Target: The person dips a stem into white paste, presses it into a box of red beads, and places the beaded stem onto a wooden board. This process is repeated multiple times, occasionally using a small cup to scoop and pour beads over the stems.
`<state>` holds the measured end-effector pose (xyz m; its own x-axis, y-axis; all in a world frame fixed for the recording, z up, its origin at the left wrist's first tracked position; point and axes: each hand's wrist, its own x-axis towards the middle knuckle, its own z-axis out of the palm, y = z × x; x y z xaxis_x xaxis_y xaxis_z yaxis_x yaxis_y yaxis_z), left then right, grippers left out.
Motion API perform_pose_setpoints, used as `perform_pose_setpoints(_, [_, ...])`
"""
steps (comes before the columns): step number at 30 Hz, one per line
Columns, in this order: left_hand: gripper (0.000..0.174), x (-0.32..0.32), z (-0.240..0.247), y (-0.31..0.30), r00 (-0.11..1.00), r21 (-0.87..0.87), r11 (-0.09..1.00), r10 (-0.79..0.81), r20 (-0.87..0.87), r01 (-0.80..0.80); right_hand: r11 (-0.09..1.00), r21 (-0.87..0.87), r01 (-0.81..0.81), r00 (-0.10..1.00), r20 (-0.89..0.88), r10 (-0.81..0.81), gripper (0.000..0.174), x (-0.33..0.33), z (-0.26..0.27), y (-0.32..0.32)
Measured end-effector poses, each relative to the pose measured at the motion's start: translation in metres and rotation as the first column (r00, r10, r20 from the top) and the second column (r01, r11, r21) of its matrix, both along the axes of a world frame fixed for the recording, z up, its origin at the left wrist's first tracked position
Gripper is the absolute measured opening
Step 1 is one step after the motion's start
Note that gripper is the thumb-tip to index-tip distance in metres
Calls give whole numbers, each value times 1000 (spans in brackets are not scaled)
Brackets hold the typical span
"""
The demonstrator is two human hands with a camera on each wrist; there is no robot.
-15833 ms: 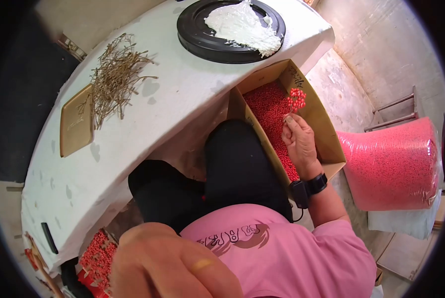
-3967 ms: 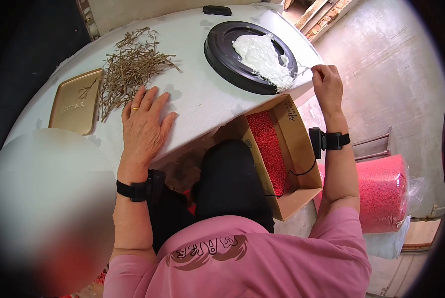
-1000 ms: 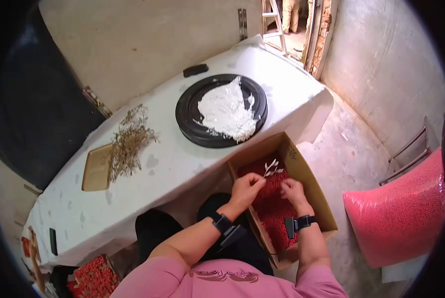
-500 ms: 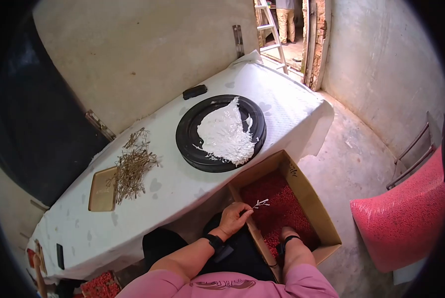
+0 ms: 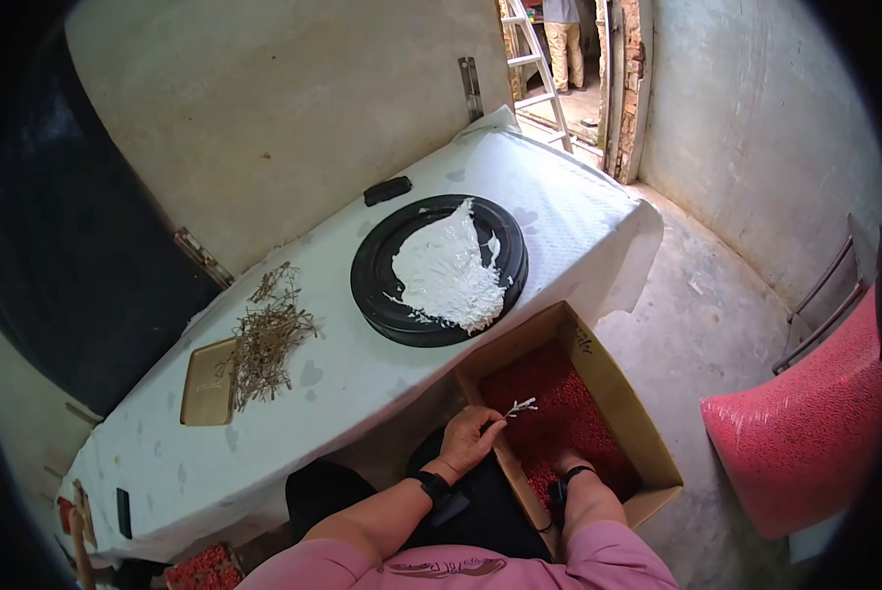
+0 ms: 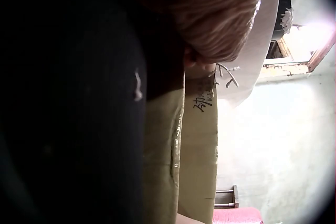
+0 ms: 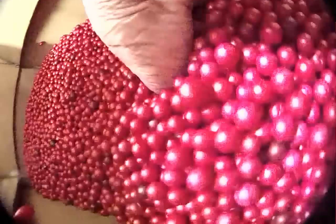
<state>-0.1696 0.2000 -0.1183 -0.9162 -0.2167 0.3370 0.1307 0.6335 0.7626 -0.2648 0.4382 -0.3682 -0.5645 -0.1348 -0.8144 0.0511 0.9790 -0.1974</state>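
My left hand (image 5: 467, 441) pinches a small branched twig (image 5: 521, 405) by its stem, over the near side of a cardboard box (image 5: 626, 398). White paste coats the twig's forked tips, which point away from the fingers; the left wrist view shows the same twig (image 6: 229, 75) past the hand's edge. Red beads (image 5: 583, 418) cover the box's floor. My right hand (image 5: 571, 462) reaches down into them. In the right wrist view the heel of the right hand (image 7: 152, 29) shows above the beads (image 7: 131, 155), and its fingers are hidden.
On the white-covered table (image 5: 333, 418) lie a black round tray (image 5: 374, 313) with white paste (image 5: 446, 270), a pile of dry twigs (image 5: 273, 346) and a tan tray (image 5: 203, 398). A bag of red beads (image 5: 800, 423) stands right. A person (image 5: 564, 54) stands beyond the doorway.
The right hand, seconds ago at the black tray with a twig, has gone down into the beads. The left hand, earlier flat on the table, now has the twig and has drawn back slightly.
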Motion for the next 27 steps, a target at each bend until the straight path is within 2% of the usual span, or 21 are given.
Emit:
perform_pose_setpoints(2, [10,0,-1,2,1000,3,1000,6,-1,-6,1000,25,11,999,30,-12,37,4,29,-1])
perform_pose_setpoints(5, [10,-3,0,3,1000,-9,1000,-4,11,4,1000,-3,24,999,-31,-24,38,13,40,2])
perform_pose_setpoints(6, [11,-2,0,3,1000,-6,1000,-8,20,8,999,7,-37,999,37,37,38,13,40,0])
perform_pose_setpoints(9, [11,-1,1,0,1000,-8,1000,-18,19,18,999,27,-41,996,78,38,41,16,-130,5])
perform_pose_setpoints(10, [11,0,1,-1,1000,-7,1000,-21,15,21,998,43,-49,994,101,45,43,26,23,-10])
perform_pose_setpoints(12, [11,2,2,-1,999,-2,1000,-14,40,14,993,68,-94,984,159,82,43,22,-19,-6])
perform_pose_setpoints(16, [11,1,-2,-4,1000,-3,1000,-24,18,24,990,74,-117,973,211,99,44,25,-41,5])
perform_pose_setpoints(18, [12,1,-1,-4,1000,-30,999,-17,22,18,979,65,-195,954,244,174,45,24,-43,11])
perform_pose_setpoints(19, [12,1,1,-3,1000,-41,999,-17,25,18,949,52,-310,919,271,285,46,23,-41,16])
perform_pose_setpoints(22, [12,-1,2,1,1000,-95,995,6,-9,-7,977,44,-210,961,194,198,45,17,-32,26])
perform_pose_setpoints(23, [11,-4,0,3,999,-112,994,12,-48,-17,822,29,-569,820,99,564,42,5,-27,34])
perform_pose_setpoints(24, [11,-7,-6,2,997,-126,992,18,-76,-28,540,40,-841,541,18,841,40,-3,-29,47])
perform_pose_setpoints(25, [11,-4,-10,3,996,-132,991,25,-87,-37,889,-214,-405,914,-77,398,45,-8,-69,60])
perform_pose_setpoints(26, [11,-2,-11,4,995,-137,990,24,-93,-37,936,-307,-169,985,-35,167,44,-7,-21,49])
perform_pose_setpoints(27, [11,-3,-13,4,996,-135,990,21,-84,-32,946,-281,-162,987,-52,154,43,-20,-55,56])
